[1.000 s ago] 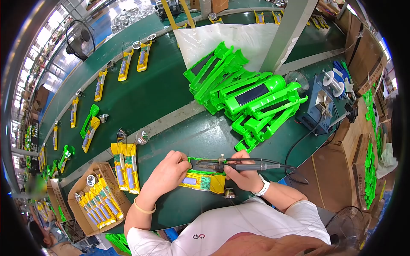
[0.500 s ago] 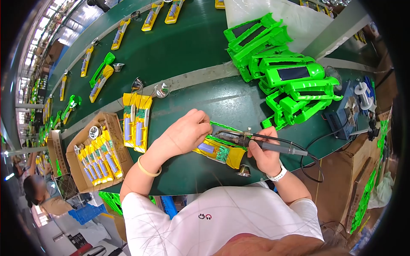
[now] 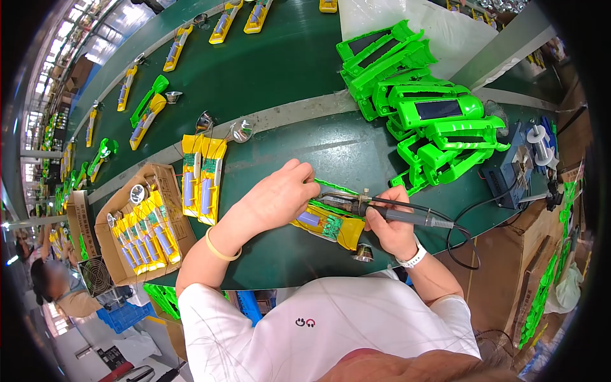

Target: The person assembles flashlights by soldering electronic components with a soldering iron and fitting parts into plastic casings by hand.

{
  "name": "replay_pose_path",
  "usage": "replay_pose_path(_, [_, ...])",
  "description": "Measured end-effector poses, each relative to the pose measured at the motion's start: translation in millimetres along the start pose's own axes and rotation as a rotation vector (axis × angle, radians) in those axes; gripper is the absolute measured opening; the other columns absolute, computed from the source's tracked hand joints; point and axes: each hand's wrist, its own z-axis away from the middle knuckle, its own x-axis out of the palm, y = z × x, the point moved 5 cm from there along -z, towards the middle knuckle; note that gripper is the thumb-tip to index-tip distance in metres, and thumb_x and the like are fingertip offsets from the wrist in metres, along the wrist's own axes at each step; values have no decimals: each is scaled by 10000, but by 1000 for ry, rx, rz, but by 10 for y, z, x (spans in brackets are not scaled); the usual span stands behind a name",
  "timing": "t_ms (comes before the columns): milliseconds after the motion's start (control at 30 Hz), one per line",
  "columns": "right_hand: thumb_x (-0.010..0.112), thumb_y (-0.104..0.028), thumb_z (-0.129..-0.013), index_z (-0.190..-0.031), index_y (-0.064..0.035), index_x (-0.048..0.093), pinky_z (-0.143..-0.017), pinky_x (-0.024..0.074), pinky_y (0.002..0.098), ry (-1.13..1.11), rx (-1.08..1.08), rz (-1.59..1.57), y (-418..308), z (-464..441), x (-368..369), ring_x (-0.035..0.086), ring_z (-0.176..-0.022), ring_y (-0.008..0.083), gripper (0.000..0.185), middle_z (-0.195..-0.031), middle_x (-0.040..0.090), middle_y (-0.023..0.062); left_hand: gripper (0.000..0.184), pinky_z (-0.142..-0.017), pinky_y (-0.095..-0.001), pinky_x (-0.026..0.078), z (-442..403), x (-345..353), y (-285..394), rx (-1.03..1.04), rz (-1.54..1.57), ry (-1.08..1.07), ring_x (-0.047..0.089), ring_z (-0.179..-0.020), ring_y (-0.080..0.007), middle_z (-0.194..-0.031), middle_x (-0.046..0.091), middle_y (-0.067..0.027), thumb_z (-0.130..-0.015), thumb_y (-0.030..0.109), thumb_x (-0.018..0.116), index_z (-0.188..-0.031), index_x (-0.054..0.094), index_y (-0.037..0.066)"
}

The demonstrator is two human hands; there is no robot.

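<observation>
My right hand (image 3: 393, 223) is wrapped round the grey handle of a soldering iron (image 3: 414, 217), whose metal front points left over a green casing (image 3: 337, 187). Fingers bent together, my left hand (image 3: 283, 194) is at the casing's left end; what its fingertips pinch is too small to make out. Beside the casing, on the near side, lies a yellow housing (image 3: 349, 233) with a blue cell and a green circuit board. A silver reflector cup (image 3: 363, 253) sits at the housing's right end.
Green casings (image 3: 439, 109) are heaped at the upper right, left of a blue soldering machine (image 3: 506, 172). Two yellow housings (image 3: 202, 178) lie left of my hands. A cardboard box (image 3: 175, 200) holds several more. Others line the green belt (image 3: 267, 70). Another person (image 3: 63, 290) is at far left.
The camera view has tilted and shifted, so everything appears further up and the pile further right. Both hands keep their places at the casing, with the iron still in my right hand.
</observation>
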Motion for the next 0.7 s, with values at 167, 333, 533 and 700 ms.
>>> replay_pose_path(167, [660, -69, -835, -921, -33, 445, -571, 376, 201, -12, 22, 43, -53, -25, 33, 459, -656, 34, 234, -754, 528, -9, 90, -774, -341, 484, -25, -9, 18, 17, -36, -35, 511, -876, -260, -891, 532, -100, -717, 31, 613, -804, 634, 33])
replay_pose_path(333, [648, -57, -845, -938, -30, 425, -539, 396, 201, -18, 12, -12, 4, -5, 2, 495, -612, 48, 244, -760, 518, 5, 94, -766, -345, 488, -36, -9, 45, 7, -61, -41, 512, -871, -262, -886, 528, -103, -711, 31, 612, -802, 635, 32])
replay_pose_path(533, [602, -19, -867, -975, -31, 385, -491, 460, 215, 4, 30, -252, -96, 54, -22, 571, -593, 91, 243, -804, 528, 55, 64, -752, -356, 470, -23, 8, 54, -10, -68, -37, 513, -867, -282, -889, 535, -100, -715, 24, 608, -774, 620, 44])
replay_pose_path(700, [565, -81, -902, -1008, -60, 331, -421, 423, 215, 55, -13, -215, -213, 52, -146, 594, -573, 139, 258, -781, 545, 87, 82, -741, -352, 474, -38, 4, 71, 12, -82, -41, 524, -836, -280, -866, 544, -96, -716, 29, 618, -792, 634, 53])
